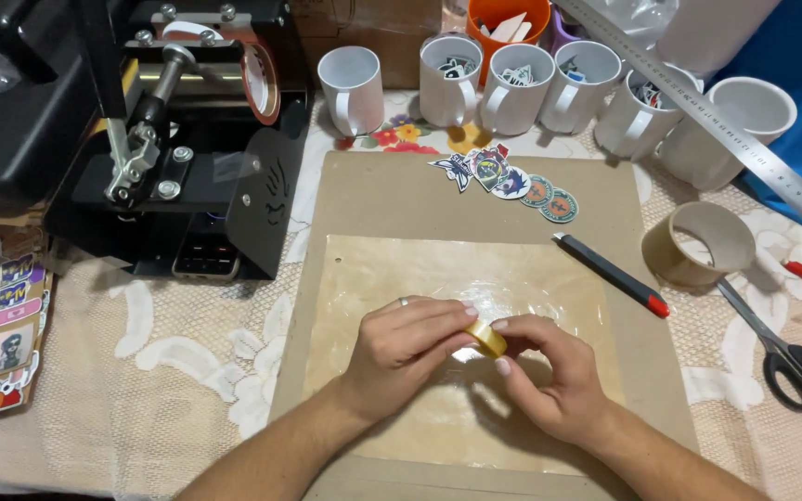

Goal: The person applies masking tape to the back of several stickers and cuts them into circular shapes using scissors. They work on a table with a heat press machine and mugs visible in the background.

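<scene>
Tape roll (485, 338), small and yellowish, pinched between both hands just below the middle of the frame, over the brown board (378, 190).

The left hand (407, 348) closes thumb and fingers on the roll's left side; the right hand (549, 376) closes on its right side, so the roll sits squarely between the two grips, equally near each, its ring apparently tilted up toward the camera, though the fingers hide much of it. Both hands rest over a clear film sheet (401, 269) on the board. Counted: one small roll in hand, one wide empty tape core (695, 243) at right, six white mugs (353, 88) along the top, five stickers (508, 176) on the board's upper edge, one box cutter (611, 274), one pair of scissors (777, 348), one steel ruler (707, 116), one mug press (155, 139) at upper left.
</scene>
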